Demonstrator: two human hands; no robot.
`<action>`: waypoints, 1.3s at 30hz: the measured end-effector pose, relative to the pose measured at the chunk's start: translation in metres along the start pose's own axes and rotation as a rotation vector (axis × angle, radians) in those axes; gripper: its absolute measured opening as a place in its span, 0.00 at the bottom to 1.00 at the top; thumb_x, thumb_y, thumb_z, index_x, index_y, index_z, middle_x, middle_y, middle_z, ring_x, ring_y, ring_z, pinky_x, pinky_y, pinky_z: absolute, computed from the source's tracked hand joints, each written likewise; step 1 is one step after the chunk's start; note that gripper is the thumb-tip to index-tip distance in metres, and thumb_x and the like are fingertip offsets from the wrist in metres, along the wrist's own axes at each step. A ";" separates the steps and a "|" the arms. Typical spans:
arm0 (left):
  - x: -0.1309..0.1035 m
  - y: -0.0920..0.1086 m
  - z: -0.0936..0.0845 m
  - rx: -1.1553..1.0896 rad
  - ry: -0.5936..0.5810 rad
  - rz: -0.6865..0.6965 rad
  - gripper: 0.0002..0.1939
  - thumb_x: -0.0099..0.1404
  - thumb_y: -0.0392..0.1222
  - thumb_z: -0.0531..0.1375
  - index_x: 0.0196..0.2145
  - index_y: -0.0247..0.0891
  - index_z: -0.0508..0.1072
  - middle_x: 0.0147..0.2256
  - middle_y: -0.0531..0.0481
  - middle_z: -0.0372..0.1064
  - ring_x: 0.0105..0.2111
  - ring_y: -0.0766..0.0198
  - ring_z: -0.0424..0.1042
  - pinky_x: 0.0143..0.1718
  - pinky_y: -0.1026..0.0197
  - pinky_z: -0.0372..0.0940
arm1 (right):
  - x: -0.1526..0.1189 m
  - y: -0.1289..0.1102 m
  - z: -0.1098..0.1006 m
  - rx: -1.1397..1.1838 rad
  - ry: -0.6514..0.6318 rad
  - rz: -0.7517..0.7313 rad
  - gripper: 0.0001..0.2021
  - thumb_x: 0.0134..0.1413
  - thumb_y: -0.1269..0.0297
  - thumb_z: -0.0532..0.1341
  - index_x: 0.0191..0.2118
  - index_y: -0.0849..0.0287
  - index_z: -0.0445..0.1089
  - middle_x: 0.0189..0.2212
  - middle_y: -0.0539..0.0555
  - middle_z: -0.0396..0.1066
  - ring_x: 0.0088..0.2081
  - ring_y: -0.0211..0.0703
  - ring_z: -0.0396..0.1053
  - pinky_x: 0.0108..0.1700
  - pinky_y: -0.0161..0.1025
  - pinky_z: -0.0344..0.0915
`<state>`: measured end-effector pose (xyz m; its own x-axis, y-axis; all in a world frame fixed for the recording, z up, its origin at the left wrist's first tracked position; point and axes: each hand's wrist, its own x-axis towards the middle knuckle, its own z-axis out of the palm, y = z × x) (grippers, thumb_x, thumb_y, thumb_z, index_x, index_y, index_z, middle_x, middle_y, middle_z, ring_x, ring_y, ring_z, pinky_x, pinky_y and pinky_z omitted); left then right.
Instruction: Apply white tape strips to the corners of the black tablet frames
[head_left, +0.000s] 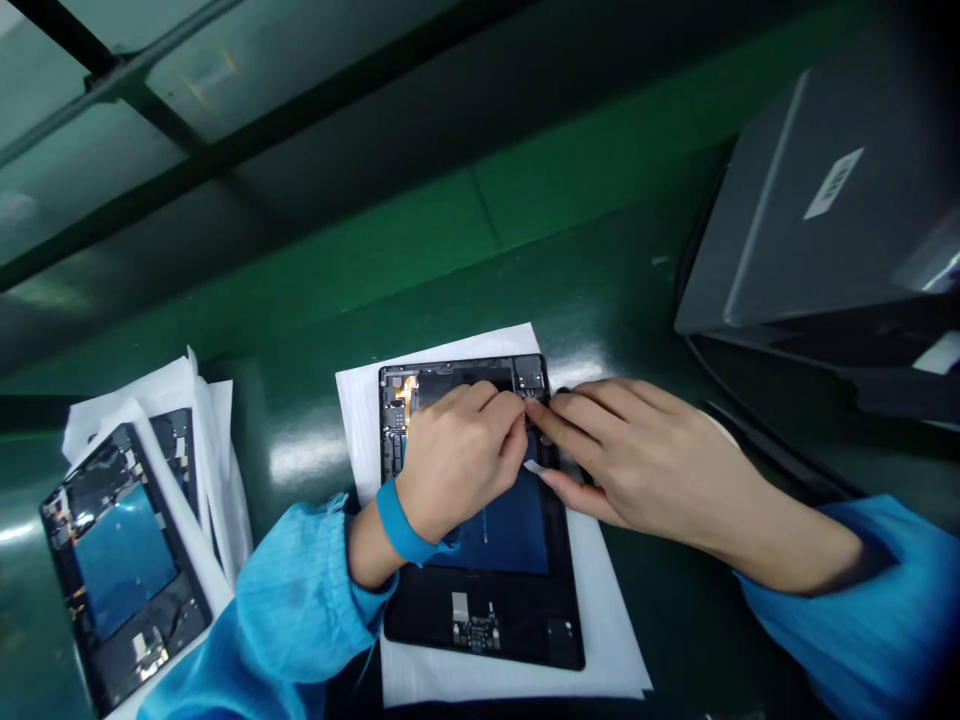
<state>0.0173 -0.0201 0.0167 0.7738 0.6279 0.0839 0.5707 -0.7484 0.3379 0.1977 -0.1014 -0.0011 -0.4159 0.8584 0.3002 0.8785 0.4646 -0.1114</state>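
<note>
Resting on white paper (611, 640), probably against scratches, the opened tablet (510, 535) lay under the left hand (465, 445), fingers pinched narrow, any hold indiscernible, and the right hand (652, 455), fingers spread, perhaps steadying.

The left sleeve (289, 595), in the lower left of the frame, is bright blue, loose and creased, narrowing to a gathered cuff (341, 575) with a frilled edge. A flat blue band (400, 523) circles the wrist there. The right sleeve (862, 600), at the lower right, is also blue, wide-mouthed and softly folded. The left hand (465, 440) and right hand (652, 450) are bare.
</note>
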 end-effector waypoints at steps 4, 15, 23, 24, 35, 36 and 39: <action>0.000 -0.005 -0.002 -0.056 -0.061 0.028 0.12 0.71 0.37 0.52 0.33 0.37 0.73 0.31 0.50 0.70 0.32 0.61 0.71 0.32 0.60 0.64 | -0.001 0.001 0.001 0.059 0.023 -0.003 0.21 0.64 0.57 0.52 0.52 0.66 0.72 0.38 0.59 0.73 0.41 0.48 0.67 0.40 0.44 0.64; 0.004 -0.016 -0.002 -0.075 -0.135 0.083 0.10 0.71 0.38 0.53 0.34 0.36 0.72 0.32 0.50 0.70 0.32 0.63 0.72 0.32 0.62 0.64 | 0.004 -0.006 0.000 0.107 0.134 0.179 0.13 0.62 0.62 0.58 0.49 0.60 0.71 0.35 0.54 0.76 0.32 0.39 0.71 0.32 0.37 0.64; 0.001 -0.017 0.006 -0.057 -0.037 0.113 0.11 0.71 0.38 0.52 0.32 0.37 0.70 0.30 0.51 0.69 0.31 0.62 0.71 0.29 0.60 0.62 | 0.015 -0.002 0.008 -0.098 0.200 0.208 0.08 0.60 0.66 0.61 0.44 0.61 0.72 0.29 0.49 0.76 0.25 0.34 0.69 0.26 0.35 0.58; 0.001 -0.017 0.006 -0.058 -0.026 0.117 0.11 0.70 0.38 0.52 0.32 0.38 0.70 0.30 0.52 0.69 0.31 0.62 0.71 0.28 0.60 0.62 | 0.015 -0.002 0.009 -0.096 0.203 0.200 0.08 0.59 0.67 0.62 0.44 0.61 0.72 0.29 0.49 0.76 0.25 0.34 0.70 0.26 0.35 0.58; 0.000 -0.016 0.009 -0.062 0.061 0.124 0.11 0.70 0.37 0.52 0.30 0.39 0.69 0.29 0.53 0.69 0.29 0.62 0.71 0.26 0.58 0.60 | 0.014 0.000 0.011 -0.099 0.188 0.166 0.09 0.55 0.67 0.66 0.43 0.63 0.73 0.29 0.50 0.75 0.26 0.36 0.69 0.28 0.37 0.58; 0.000 -0.016 0.009 -0.062 0.066 0.125 0.11 0.70 0.36 0.52 0.30 0.39 0.69 0.29 0.53 0.69 0.29 0.62 0.71 0.26 0.58 0.60 | 0.014 0.000 0.011 -0.102 0.184 0.164 0.09 0.55 0.67 0.66 0.42 0.63 0.73 0.28 0.50 0.75 0.26 0.36 0.69 0.28 0.37 0.58; 0.000 -0.016 0.009 -0.067 0.076 0.126 0.11 0.70 0.36 0.52 0.30 0.39 0.69 0.29 0.53 0.69 0.29 0.62 0.71 0.26 0.58 0.59 | 0.015 -0.001 0.011 -0.103 0.171 0.170 0.08 0.56 0.67 0.65 0.41 0.63 0.73 0.28 0.50 0.75 0.26 0.37 0.69 0.27 0.37 0.58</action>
<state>0.0105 -0.0100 0.0029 0.8136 0.5461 0.1996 0.4489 -0.8081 0.3815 0.1882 -0.0867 -0.0066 -0.2223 0.8691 0.4418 0.9553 0.2848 -0.0795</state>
